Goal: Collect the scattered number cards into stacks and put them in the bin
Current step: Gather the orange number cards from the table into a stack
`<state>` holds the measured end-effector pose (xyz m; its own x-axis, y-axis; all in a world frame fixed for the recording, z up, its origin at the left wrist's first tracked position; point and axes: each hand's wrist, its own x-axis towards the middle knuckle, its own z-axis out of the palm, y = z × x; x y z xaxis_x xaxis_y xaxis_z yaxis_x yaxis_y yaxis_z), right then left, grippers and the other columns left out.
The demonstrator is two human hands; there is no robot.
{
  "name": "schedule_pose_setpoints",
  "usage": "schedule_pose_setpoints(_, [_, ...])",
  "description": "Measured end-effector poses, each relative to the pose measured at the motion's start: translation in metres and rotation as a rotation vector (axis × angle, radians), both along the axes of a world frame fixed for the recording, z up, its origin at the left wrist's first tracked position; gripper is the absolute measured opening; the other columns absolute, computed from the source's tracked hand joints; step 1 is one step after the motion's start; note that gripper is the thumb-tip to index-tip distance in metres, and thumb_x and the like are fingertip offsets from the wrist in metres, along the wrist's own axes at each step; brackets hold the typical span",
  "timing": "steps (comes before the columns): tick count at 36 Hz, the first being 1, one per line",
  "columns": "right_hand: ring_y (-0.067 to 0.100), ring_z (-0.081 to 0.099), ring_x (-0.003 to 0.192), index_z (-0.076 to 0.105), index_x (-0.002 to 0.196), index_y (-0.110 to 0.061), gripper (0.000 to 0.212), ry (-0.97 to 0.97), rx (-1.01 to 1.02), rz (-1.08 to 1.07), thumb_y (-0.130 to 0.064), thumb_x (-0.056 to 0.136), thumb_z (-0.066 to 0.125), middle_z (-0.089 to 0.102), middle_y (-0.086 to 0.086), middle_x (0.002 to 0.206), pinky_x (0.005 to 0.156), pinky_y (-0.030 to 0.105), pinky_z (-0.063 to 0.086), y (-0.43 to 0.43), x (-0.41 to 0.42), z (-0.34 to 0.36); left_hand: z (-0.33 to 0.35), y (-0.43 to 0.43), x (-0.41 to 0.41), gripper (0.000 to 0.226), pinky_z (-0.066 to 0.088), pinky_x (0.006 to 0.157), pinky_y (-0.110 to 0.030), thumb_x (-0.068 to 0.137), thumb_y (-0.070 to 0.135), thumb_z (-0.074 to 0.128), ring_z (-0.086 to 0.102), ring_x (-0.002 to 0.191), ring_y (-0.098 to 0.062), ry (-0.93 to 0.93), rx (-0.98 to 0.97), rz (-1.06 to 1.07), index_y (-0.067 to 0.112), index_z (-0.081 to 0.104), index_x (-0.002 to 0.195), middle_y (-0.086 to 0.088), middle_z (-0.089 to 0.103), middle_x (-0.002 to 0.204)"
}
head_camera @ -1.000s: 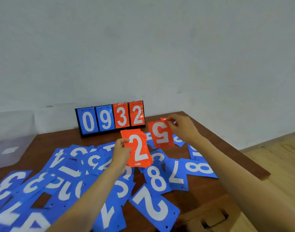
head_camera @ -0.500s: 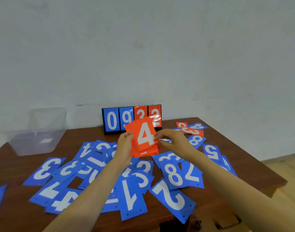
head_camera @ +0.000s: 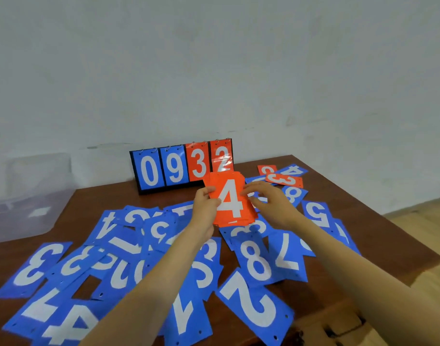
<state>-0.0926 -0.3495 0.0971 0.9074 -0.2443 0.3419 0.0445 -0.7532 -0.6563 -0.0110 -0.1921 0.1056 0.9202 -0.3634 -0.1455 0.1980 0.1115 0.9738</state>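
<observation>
My left hand (head_camera: 206,206) grips a stack of orange number cards (head_camera: 229,201) by its left edge, a white 4 on top, held upright above the table. My right hand (head_camera: 269,203) touches the stack's right edge with loosely spread fingers. Several blue number cards (head_camera: 254,303) lie scattered over the brown table (head_camera: 94,198). Two loose orange cards (head_camera: 285,180) lie at the far right, near a blue 4. The clear plastic bin (head_camera: 31,196) stands at the table's far left.
A flip scoreboard (head_camera: 181,166) reading 0932 stands at the table's back edge against the white wall. The table's right edge drops to a wooden floor (head_camera: 421,221). A drawer handle (head_camera: 344,325) shows at the front right.
The orange 5 taken by my right hand went onto the stack in my left. The stack has been squared upright with a 4 on top. My view has swung left, showing the bin.
</observation>
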Motion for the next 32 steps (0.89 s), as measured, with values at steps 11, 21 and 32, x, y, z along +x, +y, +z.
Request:
schedule_pose_setpoints(11, [0.032,0.05,0.118,0.06,0.118,-0.003,0.035,0.283,-0.028,-0.398,-0.015,0.085,0.063,0.059,0.015,0.122,0.096,0.037,0.04,-0.151,0.075,-0.058,-0.028,-0.09,0.056,0.031,0.051,0.059,-0.029,0.093,0.002,0.049,0.061,0.092,-0.019,0.06,0.14,-0.081,0.024,0.049,0.115,-0.004,0.052,0.127])
schedule_pose_setpoints(21, [0.034,0.047,0.121,0.004,0.15,-0.014,0.077,0.537,-0.101,-0.394,-0.01,0.091,0.053,0.039,0.019,0.142,0.092,0.039,0.044,-0.195,0.133,-0.069,-0.047,-0.116,0.101,0.029,0.054,0.063,-0.029,0.095,0.006,0.05,0.059,0.089,-0.015,0.076,0.17,-0.061,0.027,0.049,0.114,0.0,0.05,0.124])
schedule_pose_setpoints(32, [0.019,0.046,0.054,0.011,0.148,-0.018,0.061,0.497,-0.441,-0.395,-0.009,0.095,0.041,0.05,0.005,0.07,0.05,0.031,0.038,-0.172,0.117,-0.063,-0.047,-0.1,0.093,0.03,0.053,0.063,-0.028,0.095,0.006,0.05,0.057,0.096,-0.018,0.074,0.192,-0.035,0.027,0.047,0.117,0.002,0.048,0.12])
